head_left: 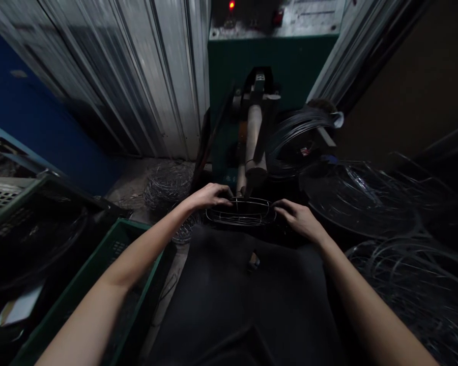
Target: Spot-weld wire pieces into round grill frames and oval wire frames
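An oval wire frame, made of thin metal rods, is held level between my two hands in front of the machine. My left hand grips its left end, thumb and fingers closed on the wire. At the opposite end, my right hand pinches the rim between thumb and fingers. Just beyond the frame are the cylindrical arms of a spot-welding machine; their lower tip comes close to the frame's far side, and I cannot tell whether they touch. A dark apron covers my lap below.
A green crate stands at my left, near tangled wire pieces on the floor. To the right lie a wire coil and heaped wire rings. A red lamp glows on the machine's panel. Corrugated metal wall rises behind.
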Tool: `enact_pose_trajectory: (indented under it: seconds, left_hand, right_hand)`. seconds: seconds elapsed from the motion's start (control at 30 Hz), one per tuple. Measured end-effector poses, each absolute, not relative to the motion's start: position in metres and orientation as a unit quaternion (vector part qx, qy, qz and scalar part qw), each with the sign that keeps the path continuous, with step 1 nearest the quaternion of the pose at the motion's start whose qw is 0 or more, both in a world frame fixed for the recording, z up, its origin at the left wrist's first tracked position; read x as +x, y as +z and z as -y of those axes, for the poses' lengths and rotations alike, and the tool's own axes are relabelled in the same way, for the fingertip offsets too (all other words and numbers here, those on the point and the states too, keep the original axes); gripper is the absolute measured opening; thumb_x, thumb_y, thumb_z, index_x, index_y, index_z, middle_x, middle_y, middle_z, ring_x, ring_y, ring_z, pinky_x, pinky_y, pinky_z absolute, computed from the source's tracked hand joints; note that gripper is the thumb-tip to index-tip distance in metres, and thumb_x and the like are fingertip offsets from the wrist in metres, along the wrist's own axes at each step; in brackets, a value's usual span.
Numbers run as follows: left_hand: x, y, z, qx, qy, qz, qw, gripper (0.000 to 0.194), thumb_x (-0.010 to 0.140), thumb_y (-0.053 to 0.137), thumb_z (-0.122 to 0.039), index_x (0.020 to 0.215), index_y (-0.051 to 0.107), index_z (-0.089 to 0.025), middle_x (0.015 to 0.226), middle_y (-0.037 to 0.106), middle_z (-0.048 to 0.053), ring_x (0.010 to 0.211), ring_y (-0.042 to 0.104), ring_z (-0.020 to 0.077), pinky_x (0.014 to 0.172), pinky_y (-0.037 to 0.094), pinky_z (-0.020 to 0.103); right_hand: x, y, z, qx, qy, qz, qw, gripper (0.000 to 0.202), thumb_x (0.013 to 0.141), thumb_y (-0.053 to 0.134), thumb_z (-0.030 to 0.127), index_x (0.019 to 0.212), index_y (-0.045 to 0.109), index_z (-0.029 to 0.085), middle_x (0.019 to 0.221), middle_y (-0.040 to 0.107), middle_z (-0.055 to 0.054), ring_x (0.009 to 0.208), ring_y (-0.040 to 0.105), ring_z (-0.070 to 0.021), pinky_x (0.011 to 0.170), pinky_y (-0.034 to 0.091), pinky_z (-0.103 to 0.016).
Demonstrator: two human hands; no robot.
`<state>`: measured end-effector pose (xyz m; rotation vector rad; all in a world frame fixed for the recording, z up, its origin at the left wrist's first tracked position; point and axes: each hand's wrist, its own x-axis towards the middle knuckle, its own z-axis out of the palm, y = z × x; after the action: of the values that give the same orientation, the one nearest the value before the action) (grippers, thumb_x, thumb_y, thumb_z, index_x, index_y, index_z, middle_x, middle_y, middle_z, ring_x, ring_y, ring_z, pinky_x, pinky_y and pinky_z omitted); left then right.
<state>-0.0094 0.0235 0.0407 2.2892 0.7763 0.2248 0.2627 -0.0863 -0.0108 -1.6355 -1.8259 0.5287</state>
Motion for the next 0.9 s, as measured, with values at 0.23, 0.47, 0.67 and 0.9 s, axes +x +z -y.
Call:
enact_pose_trajectory:
  seconds: [0.23,0.47,0.67,0.9]
  left_hand:
    - [-0.017,0.042,-0.009,0.901,0.153,-0.346,0.213,0.052,0.072,0.069,-0.041,0.114,0.058,-0.013,0.108,0.061,0.010,0.097,0.058,0.0191,0.084,0.044,0.027]
    - [0.016,0.040,-0.005,0.909,0.086,-0.340,0.224,0.026,0.079,0.063,-0.031,0.099,0.065,-0.014,0.091,0.068,0.007,0.085,0.063,0.0191,0.071,0.044,0.023]
    - [0.012,0.039,-0.008,0.898,0.100,-0.320,0.283,0.026,0.078,0.065,-0.030,0.098,0.065,-0.014,0.092,0.069,0.005,0.086,0.063,0.0167,0.070,0.043,0.020]
    - [0.011,0.038,-0.006,0.888,0.112,-0.319,0.312,0.027,0.078,0.065,-0.031,0.098,0.064,-0.013,0.091,0.068,0.004,0.083,0.062,0.0153,0.070,0.042,0.020]
  right_hand:
    - [0.235,-0.006,0.086,-0.585,0.076,0.739,0.325,0.022,0.088,0.045,0.034,0.086,0.061,0.019,0.082,0.061,-0.006,0.073,0.059,-0.0180,0.067,0.045,-0.030]
    - [0.213,0.000,0.085,-0.599,0.010,0.746,0.291,0.025,0.091,0.042,0.036,0.089,0.062,0.020,0.083,0.059,-0.004,0.068,0.057,-0.0151,0.058,0.040,-0.026]
    - [0.215,0.002,0.080,-0.623,0.018,0.731,0.277,0.024,0.089,0.046,0.039,0.089,0.064,0.022,0.083,0.060,-0.003,0.069,0.058,-0.0146,0.057,0.040,-0.025]
    - [0.214,0.004,0.080,-0.618,0.004,0.737,0.274,0.028,0.090,0.043,0.041,0.086,0.063,0.022,0.081,0.059,-0.003,0.068,0.056,-0.0142,0.056,0.038,-0.025]
